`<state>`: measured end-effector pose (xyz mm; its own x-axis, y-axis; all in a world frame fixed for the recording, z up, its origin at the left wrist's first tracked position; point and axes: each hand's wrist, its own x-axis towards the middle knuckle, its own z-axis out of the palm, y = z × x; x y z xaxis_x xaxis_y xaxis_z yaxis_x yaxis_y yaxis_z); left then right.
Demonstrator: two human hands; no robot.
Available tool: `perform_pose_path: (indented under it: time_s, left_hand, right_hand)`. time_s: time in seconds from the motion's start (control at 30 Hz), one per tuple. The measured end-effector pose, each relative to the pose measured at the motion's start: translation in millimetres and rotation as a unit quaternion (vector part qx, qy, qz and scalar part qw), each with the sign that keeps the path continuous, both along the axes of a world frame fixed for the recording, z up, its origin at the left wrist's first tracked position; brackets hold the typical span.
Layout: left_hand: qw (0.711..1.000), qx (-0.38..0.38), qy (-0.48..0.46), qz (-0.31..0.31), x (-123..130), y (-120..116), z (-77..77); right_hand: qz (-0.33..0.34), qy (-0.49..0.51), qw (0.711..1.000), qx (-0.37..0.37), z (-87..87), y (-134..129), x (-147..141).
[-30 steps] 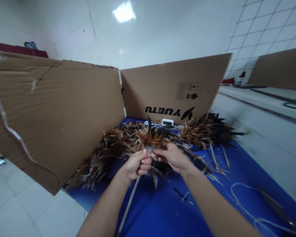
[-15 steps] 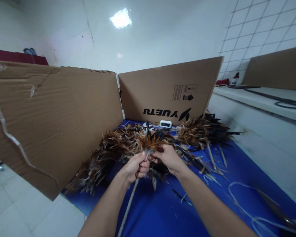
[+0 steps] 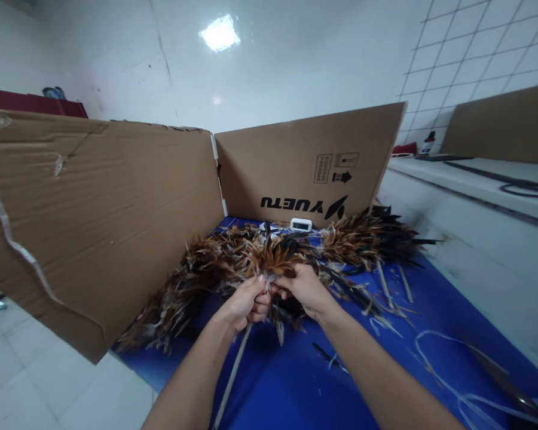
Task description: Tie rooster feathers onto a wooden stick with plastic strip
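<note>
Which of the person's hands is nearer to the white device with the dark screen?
Right. The right hand is almost directly in front of the white device; the left hand, around the stick, is farther off, nearer the camera and leftward.

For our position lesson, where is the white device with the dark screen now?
In the head view, the white device sits right of centre, in front of the lettered cardboard panel, beyond the right hand.
</note>
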<state>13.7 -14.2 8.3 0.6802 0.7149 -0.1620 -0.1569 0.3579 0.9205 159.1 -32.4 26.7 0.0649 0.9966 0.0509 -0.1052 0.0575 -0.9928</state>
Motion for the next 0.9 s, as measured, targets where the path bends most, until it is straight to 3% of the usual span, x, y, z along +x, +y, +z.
perform_pose_path:
  time_s: [0.5, 0.77, 0.9]
  left_hand:
    - [1.0, 0.001, -0.002, 0.001, -1, -1, 3.0]
    - [0.993, 0.059, 0.043, 0.096, 4, -6, 2.5]
    - [0.982, 0.086, 0.07, 0.155, 8, -11, -1.1]
  right_hand:
    - [0.008, 0.104, 0.995, -0.005, -17.4, 4, -3]
    - [0.046, 0.037, 0.997, -0.053, -11.6, 1, 8]
    - [0.13, 0.027, 0.991, -0.017, -3.3, -8, 6]
